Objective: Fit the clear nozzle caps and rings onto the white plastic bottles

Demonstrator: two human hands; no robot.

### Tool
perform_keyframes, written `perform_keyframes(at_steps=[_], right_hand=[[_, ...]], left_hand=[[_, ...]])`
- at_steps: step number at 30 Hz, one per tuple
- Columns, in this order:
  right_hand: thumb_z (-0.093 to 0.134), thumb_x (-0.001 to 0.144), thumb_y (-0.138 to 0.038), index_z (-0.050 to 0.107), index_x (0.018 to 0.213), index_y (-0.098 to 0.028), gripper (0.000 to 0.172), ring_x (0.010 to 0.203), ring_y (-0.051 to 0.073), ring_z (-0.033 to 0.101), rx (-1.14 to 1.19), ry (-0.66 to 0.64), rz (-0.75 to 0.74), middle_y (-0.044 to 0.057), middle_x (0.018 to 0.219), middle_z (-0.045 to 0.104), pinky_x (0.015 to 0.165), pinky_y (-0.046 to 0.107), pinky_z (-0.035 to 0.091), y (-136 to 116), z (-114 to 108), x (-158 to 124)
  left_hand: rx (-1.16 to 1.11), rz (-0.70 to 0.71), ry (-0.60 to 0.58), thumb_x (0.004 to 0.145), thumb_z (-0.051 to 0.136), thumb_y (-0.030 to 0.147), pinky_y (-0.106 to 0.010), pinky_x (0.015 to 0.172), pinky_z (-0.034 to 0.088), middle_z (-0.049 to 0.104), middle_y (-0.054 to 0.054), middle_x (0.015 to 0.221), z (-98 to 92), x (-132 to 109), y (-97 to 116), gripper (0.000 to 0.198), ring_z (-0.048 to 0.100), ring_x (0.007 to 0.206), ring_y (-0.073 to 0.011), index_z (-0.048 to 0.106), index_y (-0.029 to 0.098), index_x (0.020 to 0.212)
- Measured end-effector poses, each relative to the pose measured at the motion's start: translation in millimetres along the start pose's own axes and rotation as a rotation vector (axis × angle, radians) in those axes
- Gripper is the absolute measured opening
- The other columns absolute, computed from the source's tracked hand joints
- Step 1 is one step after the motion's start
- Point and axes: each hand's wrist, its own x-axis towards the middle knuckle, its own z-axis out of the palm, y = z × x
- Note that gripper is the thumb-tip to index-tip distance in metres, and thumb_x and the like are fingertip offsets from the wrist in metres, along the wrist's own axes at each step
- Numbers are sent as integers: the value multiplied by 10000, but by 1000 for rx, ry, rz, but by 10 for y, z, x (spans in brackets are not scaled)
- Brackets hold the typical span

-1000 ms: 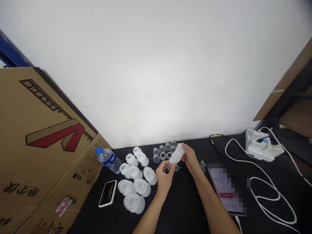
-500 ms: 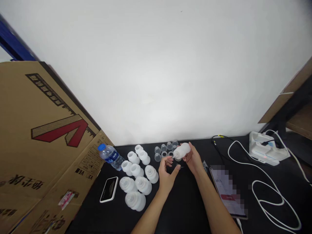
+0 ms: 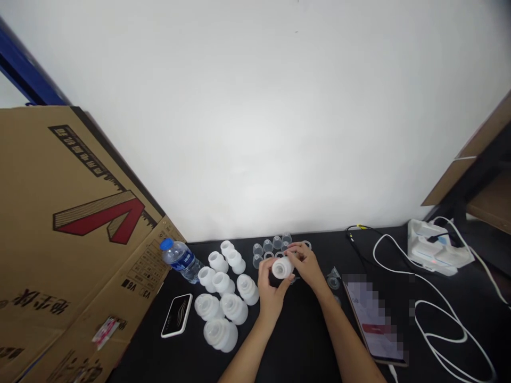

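Two hands [image 3: 271, 295] [image 3: 306, 264], both closed around one frosted white plastic bottle [image 3: 282, 267]

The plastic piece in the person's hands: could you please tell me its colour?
The plastic piece is frosted white, best in the head view.

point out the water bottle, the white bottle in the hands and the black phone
water bottle [image 3: 181, 259], head view, on its body
frosted white bottle [image 3: 282, 267], head view, on its round end
black phone [image 3: 176, 315], head view, on its middle
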Motion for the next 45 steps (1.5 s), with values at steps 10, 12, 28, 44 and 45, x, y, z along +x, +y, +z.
perform_keyframes(at_steps=[10,12,28,44,45], right_hand=[[524,1027,-261,790,1208,-235,322,1017,310,643,-540,39,-353,125,1167,794,950,468,524,169,-83,7],[463,1025,-164,749,1348,-230,436,1214,343,600,-763,-71,-385,124,1397,747,1055,524,475,232,-43,-21],[496,1060,-169,631,1543,-352,534,1444,429,472,-1203,-223,-273,120,1621,574,1106,613,432,457,18,-121],[596,1021,-409,594,1455,-264,457,1269,345,623,-449,21,-238,152,1394,665,1037,538,538,383,-27,27],[615,1012,-439,584,1452,-270,473,1242,335,639,-365,53,-188,149,1385,663,995,512,561,379,-33,40]], left_hand=[[-245,-250,15,1000,648,672,-432,1106,538,747,-130,1280,41,-29,-21,610,706,1234,-304,655,198,1384],[-244,-261,4,1016,610,687,-425,1075,546,764,-116,1233,29,-9,5,601,714,1183,-297,687,192,1350],[-292,-316,-34,984,654,699,-425,1089,522,778,-118,1255,31,26,-42,632,708,1196,-310,716,188,1351],[-291,-357,7,933,748,660,-314,771,541,689,-23,963,47,29,-146,501,681,844,-211,596,246,1172],[-290,-351,3,931,751,657,-318,786,544,688,-22,962,51,28,-151,495,685,858,-215,596,249,1164]])
